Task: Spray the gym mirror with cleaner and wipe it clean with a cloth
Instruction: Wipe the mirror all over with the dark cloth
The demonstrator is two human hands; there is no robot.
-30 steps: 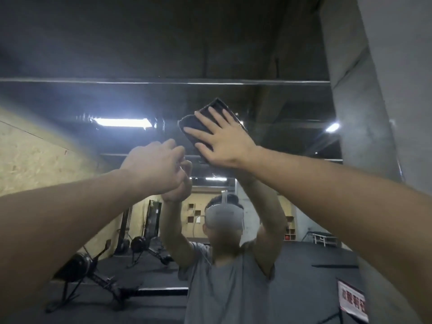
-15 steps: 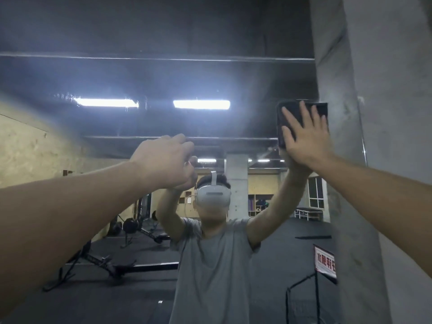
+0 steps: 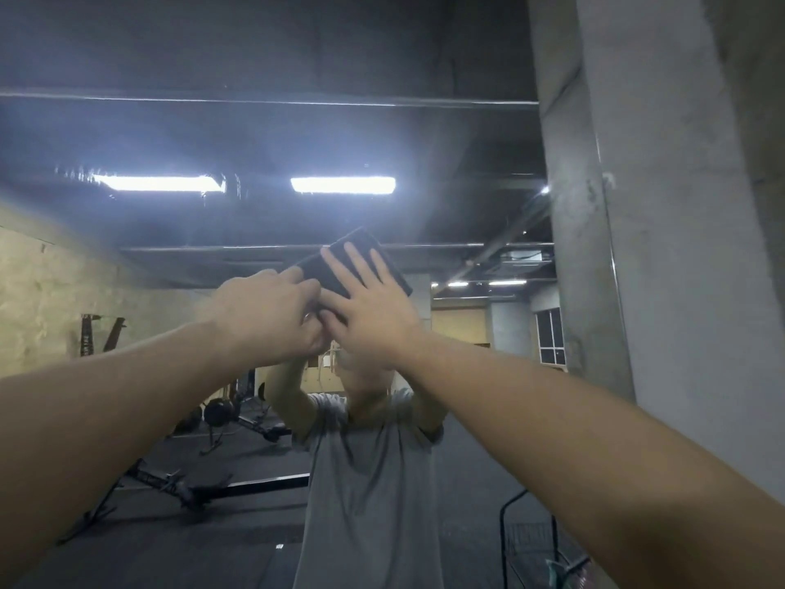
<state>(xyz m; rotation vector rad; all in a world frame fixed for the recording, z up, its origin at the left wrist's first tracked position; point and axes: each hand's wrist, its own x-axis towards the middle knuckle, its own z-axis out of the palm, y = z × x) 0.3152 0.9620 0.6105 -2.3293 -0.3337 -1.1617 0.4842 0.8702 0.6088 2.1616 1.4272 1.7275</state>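
The gym mirror (image 3: 212, 133) fills the view ahead and shows my reflection in a grey shirt with both arms raised. My right hand (image 3: 374, 308) presses a dark folded cloth (image 3: 318, 269) flat against the glass at about head height, fingers straight and spread. My left hand (image 3: 267, 312) is just left of it with its fingers curled. Its fingertips reach the cloth's left edge, and nothing shows in that hand. No spray bottle is in view.
A grey concrete pillar (image 3: 679, 248) stands close on the right, at the mirror's right edge. The glass reflects ceiling lights (image 3: 342, 184), a light-coloured wall on the left and rowing machines (image 3: 221, 414) on a dark floor.
My right hand slid the cloth from the mirror's right edge back left and down to the middle. My left hand rose to meet the cloth's left edge.
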